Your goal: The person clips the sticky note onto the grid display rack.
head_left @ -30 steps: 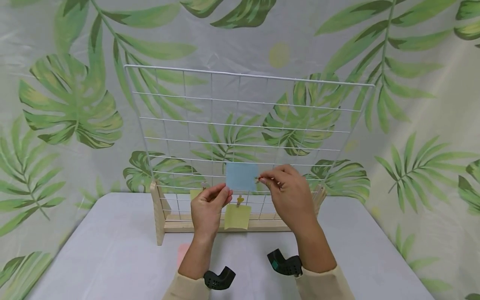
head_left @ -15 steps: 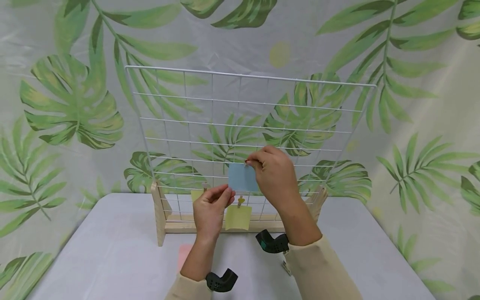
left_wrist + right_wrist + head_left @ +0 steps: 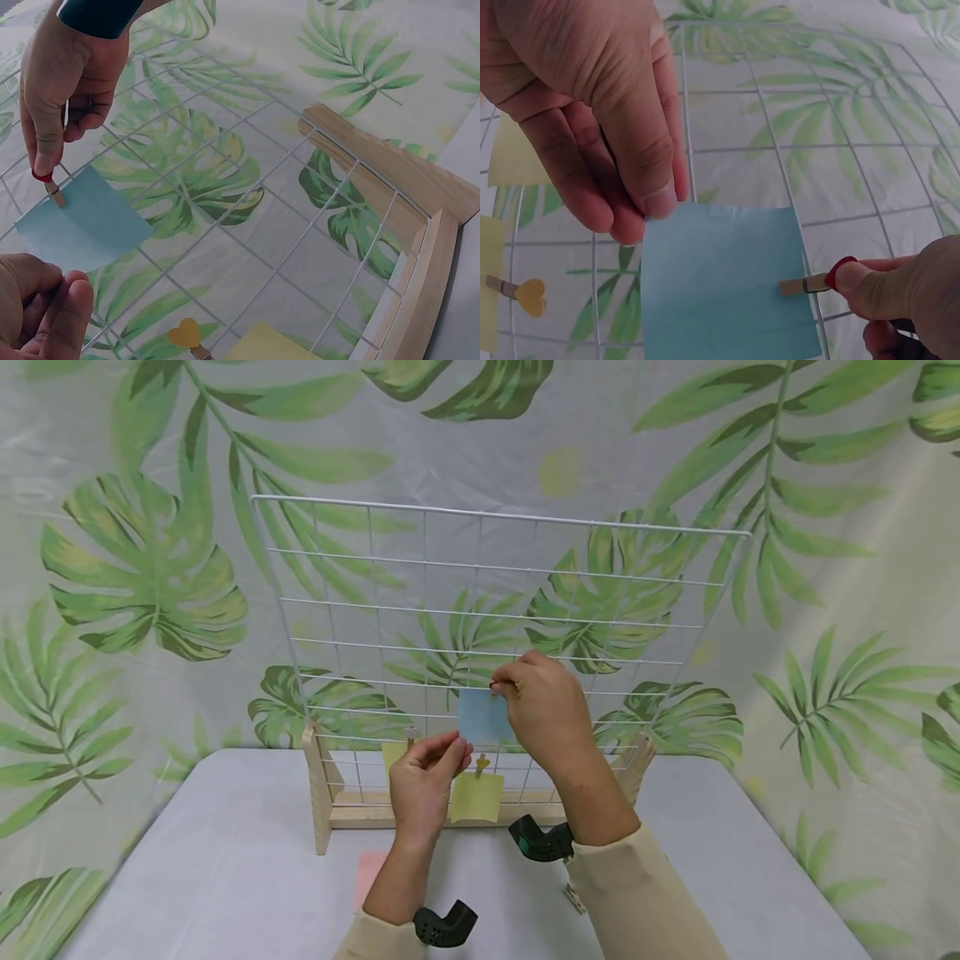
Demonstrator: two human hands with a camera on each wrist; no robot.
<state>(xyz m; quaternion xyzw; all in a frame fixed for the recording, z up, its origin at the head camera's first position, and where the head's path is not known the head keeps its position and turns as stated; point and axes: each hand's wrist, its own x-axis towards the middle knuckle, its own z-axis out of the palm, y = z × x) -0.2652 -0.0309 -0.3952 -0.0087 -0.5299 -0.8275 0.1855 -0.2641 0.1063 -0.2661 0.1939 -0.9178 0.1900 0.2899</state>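
Observation:
A blue sticky note lies against the white wire grid. My left hand pinches its lower left corner between thumb and fingertips. My right hand is at the note's top edge, where thumb and finger pinch a small wooden clothespin with a red ornament on its end. In the left wrist view the clothespin bites over the note's top edge at a grid wire. Below hangs a yellow sticky note, held by a clothespin with a yellow heart.
Another yellow note hangs on the grid behind my left hand. Wooden feet and a crossbar carry the grid on the white table. A pink note lies by my left forearm, a loose clothespin by my right sleeve.
My right hand has moved up and left from the note's right side to its top edge with the clothespin. The left hand and the blue note have shifted slightly right.

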